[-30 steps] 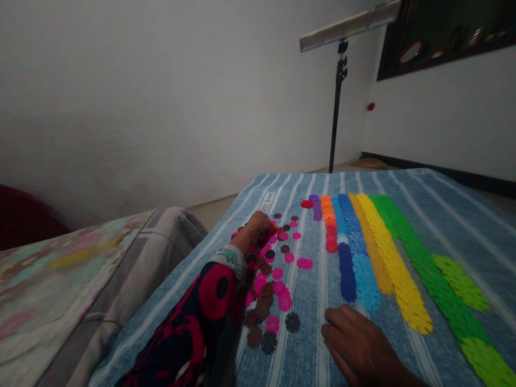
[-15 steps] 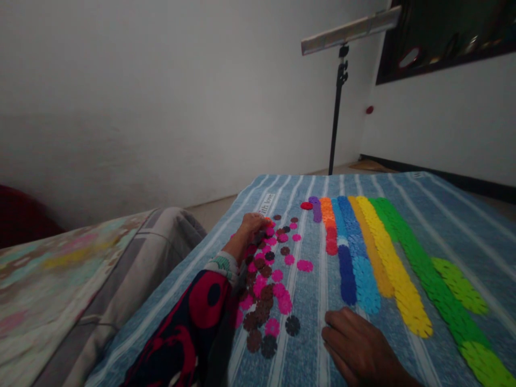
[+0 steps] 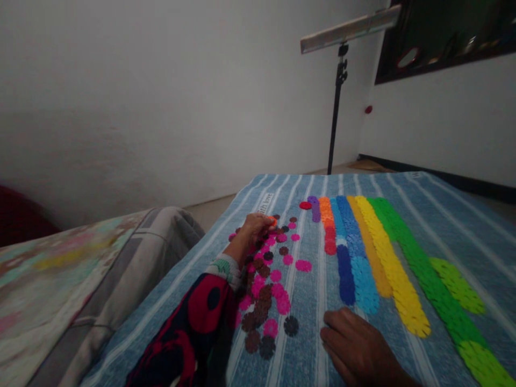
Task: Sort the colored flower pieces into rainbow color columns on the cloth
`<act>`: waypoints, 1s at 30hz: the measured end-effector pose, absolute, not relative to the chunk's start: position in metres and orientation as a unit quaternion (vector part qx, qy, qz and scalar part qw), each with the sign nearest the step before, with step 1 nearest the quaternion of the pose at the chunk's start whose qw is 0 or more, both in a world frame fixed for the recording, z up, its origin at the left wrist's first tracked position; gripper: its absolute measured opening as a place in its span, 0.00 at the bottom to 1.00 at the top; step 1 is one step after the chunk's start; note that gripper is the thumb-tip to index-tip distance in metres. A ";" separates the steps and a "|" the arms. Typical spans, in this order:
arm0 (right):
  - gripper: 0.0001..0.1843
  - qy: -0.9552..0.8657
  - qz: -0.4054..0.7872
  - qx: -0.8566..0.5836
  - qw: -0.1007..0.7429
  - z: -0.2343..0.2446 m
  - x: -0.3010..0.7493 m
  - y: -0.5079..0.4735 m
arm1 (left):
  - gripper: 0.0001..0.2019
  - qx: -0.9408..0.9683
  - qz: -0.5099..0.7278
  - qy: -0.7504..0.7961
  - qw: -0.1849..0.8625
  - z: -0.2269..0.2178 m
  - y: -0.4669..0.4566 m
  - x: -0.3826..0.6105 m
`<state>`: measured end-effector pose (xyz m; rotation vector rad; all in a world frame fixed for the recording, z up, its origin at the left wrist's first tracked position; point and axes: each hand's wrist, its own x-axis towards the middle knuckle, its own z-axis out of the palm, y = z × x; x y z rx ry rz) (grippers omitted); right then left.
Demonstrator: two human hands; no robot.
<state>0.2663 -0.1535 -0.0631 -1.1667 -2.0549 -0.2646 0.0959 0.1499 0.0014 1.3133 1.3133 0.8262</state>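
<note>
My left hand (image 3: 255,228) pinches an orange notched disc (image 3: 273,221) at the far end of a loose spread of pink, brown and dark grey discs. Lower in the spread are a pink disc (image 3: 270,328), a brown disc (image 3: 252,341) and a dark grey disc (image 3: 291,325). My right hand (image 3: 357,344) rests palm down on the striped blue cloth (image 3: 300,355), fingers loosely bent and nothing visible in them. It lies just below the dark blue row (image 3: 346,277) of overlapping discs.
To the right run the light blue row (image 3: 366,285), yellow row (image 3: 399,279) and green row (image 3: 427,269), beside lime green discs (image 3: 459,287). A red disc (image 3: 305,205) lies near the purple row (image 3: 313,208). Behind the cloth stands a lamp pole (image 3: 335,118); grey bedding (image 3: 157,242) is left.
My left hand has lifted slightly and shifted right, and the orange disc now shows clearly at its fingertips. My right hand stays where it was.
</note>
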 end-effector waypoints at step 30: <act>0.14 -0.720 -0.116 -0.648 0.220 0.009 0.329 -0.079 | 0.06 0.711 0.246 0.431 0.499 -0.006 0.098 0.197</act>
